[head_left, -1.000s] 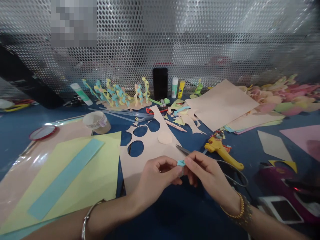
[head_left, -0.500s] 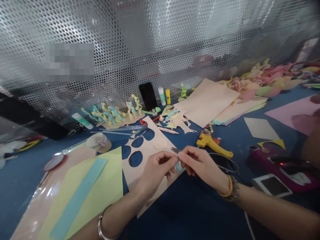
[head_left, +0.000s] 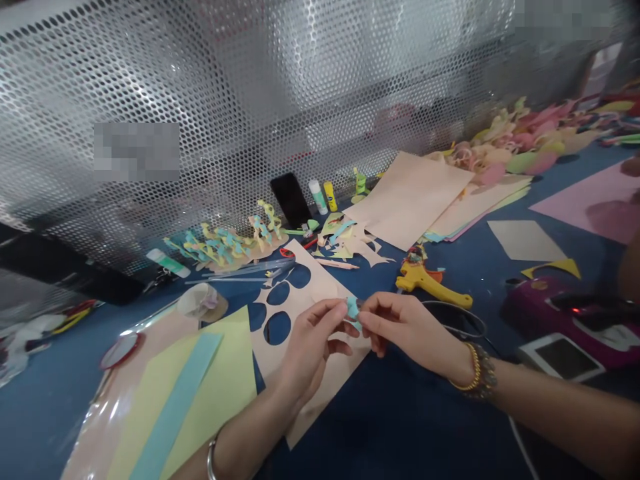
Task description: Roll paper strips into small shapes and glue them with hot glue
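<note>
The grip of left hand [head_left: 309,348] and right hand [head_left: 411,327] is clamped on a small blue paper piece [head_left: 353,307] above the peach cut-out sheet [head_left: 331,381]; light pressure is best kept, away from the yellow glue gun [head_left: 436,287] right of that sheet.

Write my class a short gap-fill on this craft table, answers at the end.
1. The scrap between the left hand and right hand is ____ in colour.
2. The holes cut in the sheet beneath them are ____ in shape.
3. The phone by the mesh is ____ in colour.
Missing words: blue; round; black
</note>
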Demonstrator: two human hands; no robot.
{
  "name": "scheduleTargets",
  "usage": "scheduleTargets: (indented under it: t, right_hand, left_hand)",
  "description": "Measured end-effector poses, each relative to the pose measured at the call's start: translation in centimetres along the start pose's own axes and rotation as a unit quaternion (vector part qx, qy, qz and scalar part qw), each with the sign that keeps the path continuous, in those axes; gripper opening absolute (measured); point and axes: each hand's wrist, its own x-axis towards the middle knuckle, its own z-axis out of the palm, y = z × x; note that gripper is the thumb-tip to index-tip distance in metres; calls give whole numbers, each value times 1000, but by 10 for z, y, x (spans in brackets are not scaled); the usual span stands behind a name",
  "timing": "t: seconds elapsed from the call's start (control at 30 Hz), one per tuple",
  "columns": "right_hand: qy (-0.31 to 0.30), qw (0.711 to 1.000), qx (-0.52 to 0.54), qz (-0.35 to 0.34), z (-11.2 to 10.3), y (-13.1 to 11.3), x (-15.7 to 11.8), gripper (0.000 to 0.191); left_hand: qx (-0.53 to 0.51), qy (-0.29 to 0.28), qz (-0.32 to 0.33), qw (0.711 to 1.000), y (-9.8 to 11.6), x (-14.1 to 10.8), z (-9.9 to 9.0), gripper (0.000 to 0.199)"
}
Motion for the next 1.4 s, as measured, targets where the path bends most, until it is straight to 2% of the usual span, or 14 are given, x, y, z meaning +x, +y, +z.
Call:
scheduleTargets:
  t: [0.13, 0.23, 0.53, 0.77, 0.9, 1.03, 1.4]
  right_hand:
    - [5, 1000, 22, 5, -1, -1, 1, 27]
    - [7, 1000, 18, 9, -1, -1, 1, 25]
    - [27, 999, -42, 15, -2, -4, -1, 23]
    - [44, 994, -98, -6, 1, -8, -2, 18]
    - [40, 996, -81, 9, 1, -7, -2, 20]
    - [20, 998, -54, 17, 0, -4, -2, 25]
    - [47, 993, -103, -18, 0, -1, -2, 21]
  left_hand:
    - [98, 6, 83, 992, -4, 0, -3, 27]
    - [150, 22, 109, 982, -5, 0, -5, 22]
    - [158, 37, 113, 980, -4, 1, -3, 17]
    - [70, 36, 73, 994, -6, 4, -4, 9]
    - [24, 30, 49, 998, -7, 4, -6, 5]
    - [29, 27, 47, 998, -6, 4, -6, 5]
    - [19, 34, 35, 999, -6, 2, -5, 4]
